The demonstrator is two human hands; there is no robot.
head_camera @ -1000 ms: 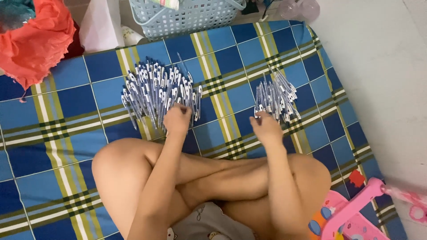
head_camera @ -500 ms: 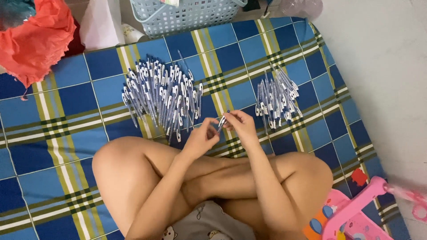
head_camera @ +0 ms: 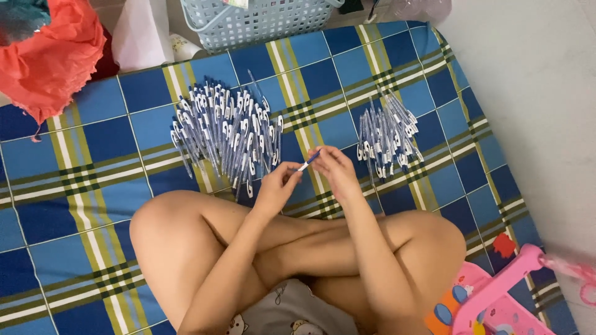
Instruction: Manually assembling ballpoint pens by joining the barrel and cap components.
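1. The person sits cross-legged on a blue checked mat (head_camera: 93,186) with green and white stripes, both hands raised just above it in front of the knees.
2. The left hand (head_camera: 277,189) and the right hand (head_camera: 335,170) hold one pen (head_camera: 307,162) between them; it is white with blue ends and lies tilted, its upper end toward the right hand.
3. The fingers of the left hand pinch the pen's lower end; the fingers of the right hand are curled and pinch its upper end.
4. A large heap of pens (head_camera: 223,133) lies on the mat just beyond the left hand.
5. A smaller heap of pens (head_camera: 388,133) lies near the right hand, well apart from the large heap.
6. A pale blue plastic basket (head_camera: 261,22) stands at the mat's far edge, red cloth (head_camera: 49,56) lies at the far left, and a pink plastic toy (head_camera: 496,291) sits by the right knee.
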